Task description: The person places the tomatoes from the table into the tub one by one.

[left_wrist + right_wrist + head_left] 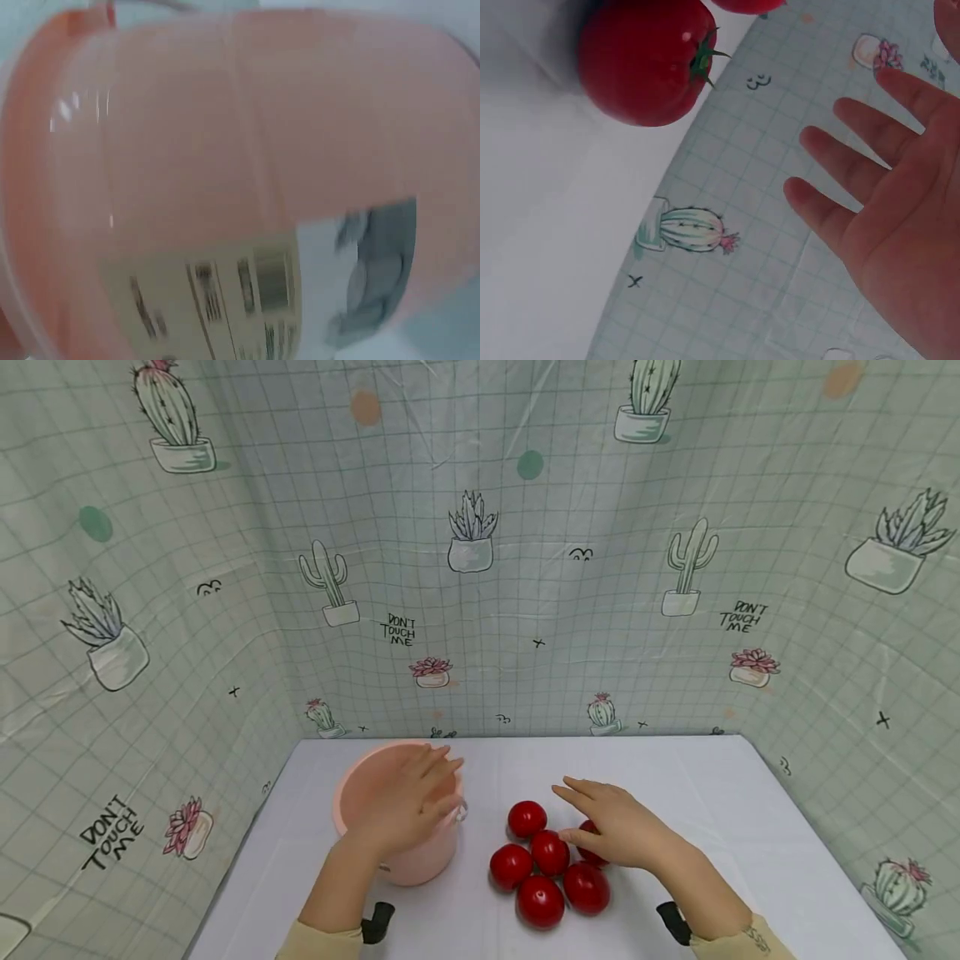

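Observation:
A pink plastic bucket [422,857] stands on the left of the white table, and my left hand [401,802] is over its mouth with fingers extended. Part of the opening is hidden by that hand. The left wrist view is filled by the bucket's wall [172,150], which carries a printed label [202,307]. Several red tomatoes [541,902] lie grouped right of the bucket. My right hand [618,822] is spread above the group's right side, partly covering one tomato [591,852]. In the right wrist view, its palm holds nothing, and a tomato [645,60] shows its green stem.
The white table [705,793] is bordered at the back and both sides by a hanging cloth [510,610] printed with cacti and grid lines. Dark straps [377,922] sit near both wrists. A small clear tab [462,811] sticks out at the bucket's right rim.

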Motion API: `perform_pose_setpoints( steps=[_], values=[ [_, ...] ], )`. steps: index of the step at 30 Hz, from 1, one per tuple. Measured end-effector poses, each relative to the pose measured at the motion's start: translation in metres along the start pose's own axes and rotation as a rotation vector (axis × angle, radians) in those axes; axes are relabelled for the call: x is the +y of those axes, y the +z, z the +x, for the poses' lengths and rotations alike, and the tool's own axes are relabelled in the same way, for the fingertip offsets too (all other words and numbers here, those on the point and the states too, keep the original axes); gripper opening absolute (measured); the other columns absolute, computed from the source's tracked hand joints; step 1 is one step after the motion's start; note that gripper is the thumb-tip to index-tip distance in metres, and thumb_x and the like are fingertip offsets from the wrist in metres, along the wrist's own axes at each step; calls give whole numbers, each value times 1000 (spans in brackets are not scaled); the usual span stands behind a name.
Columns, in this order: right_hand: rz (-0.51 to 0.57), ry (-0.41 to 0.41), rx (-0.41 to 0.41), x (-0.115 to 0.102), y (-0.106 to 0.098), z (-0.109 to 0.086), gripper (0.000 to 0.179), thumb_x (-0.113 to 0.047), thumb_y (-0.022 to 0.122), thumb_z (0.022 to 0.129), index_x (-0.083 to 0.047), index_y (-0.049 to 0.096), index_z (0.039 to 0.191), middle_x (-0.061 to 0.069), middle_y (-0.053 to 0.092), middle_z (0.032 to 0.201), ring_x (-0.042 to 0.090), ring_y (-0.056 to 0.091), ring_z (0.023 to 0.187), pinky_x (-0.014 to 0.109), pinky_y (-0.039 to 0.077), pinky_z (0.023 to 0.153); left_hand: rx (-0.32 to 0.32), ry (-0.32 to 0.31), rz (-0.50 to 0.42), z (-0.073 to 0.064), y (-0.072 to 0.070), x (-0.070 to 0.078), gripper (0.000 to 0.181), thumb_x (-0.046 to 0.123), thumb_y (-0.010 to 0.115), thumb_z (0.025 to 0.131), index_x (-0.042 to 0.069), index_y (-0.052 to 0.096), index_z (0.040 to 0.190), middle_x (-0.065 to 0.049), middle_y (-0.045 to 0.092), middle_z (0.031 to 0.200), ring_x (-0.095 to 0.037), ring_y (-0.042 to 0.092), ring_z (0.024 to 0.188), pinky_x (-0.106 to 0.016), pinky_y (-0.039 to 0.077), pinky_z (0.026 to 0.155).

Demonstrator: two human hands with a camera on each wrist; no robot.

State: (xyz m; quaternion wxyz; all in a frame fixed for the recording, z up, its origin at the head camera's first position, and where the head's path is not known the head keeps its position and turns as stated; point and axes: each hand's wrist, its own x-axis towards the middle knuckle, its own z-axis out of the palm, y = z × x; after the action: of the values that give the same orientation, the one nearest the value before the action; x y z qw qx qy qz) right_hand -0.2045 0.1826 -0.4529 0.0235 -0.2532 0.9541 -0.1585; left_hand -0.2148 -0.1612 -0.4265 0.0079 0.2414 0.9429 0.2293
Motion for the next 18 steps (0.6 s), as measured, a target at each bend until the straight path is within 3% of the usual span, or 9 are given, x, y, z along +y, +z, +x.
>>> perform_pose_setpoints(
  steps=[5, 9, 11, 14, 18],
  values=[
    [187, 126, 51, 18, 8, -8, 62, -50, 62, 93, -21, 48, 146, 7, 52, 147, 36, 49, 135, 60, 41, 108, 266, -125, -95, -15, -23, -30, 56, 49, 40, 104, 18, 42, 150, -9, 36, 158, -35, 29, 148, -58, 25, 119],
    [314, 231, 68, 30, 16, -14, 61, -48, 62, 93, -21, 49, 146, 8, 55, 142, 31, 56, 122, 53, 52, 95, 444, -237, -176, -27, -33, -56, 48, 39, 41, 106, 13, 49, 146, -12, 40, 155, -38, 32, 146, -61, 26, 117],
    [348, 273, 73, 35, 22, -17, 61, -47, 63, 93, -20, 49, 145, 9, 57, 140, 27, 58, 113, 43, 55, 84, 482, -317, -224, -34, -34, -68, 48, 39, 40, 106, 13, 49, 146, -13, 38, 157, -38, 29, 147, -62, 24, 117],
    [392, 319, 77, 43, 30, -20, 64, -48, 65, 91, -19, 49, 146, 10, 58, 137, 21, 55, 103, 32, 50, 72, 496, -429, -330, -41, -30, -83, 50, 43, 36, 106, 17, 46, 148, -12, 35, 159, -36, 27, 149, -62, 22, 118],
    [459, 358, 65, 52, 40, -24, 70, -51, 67, 89, -21, 45, 148, 12, 56, 140, 18, 52, 93, 29, 46, 67, 469, -517, -619, -47, -17, -93, 56, 53, 32, 104, 28, 35, 154, -4, 31, 162, -28, 24, 151, -55, 23, 121]
  ],
)
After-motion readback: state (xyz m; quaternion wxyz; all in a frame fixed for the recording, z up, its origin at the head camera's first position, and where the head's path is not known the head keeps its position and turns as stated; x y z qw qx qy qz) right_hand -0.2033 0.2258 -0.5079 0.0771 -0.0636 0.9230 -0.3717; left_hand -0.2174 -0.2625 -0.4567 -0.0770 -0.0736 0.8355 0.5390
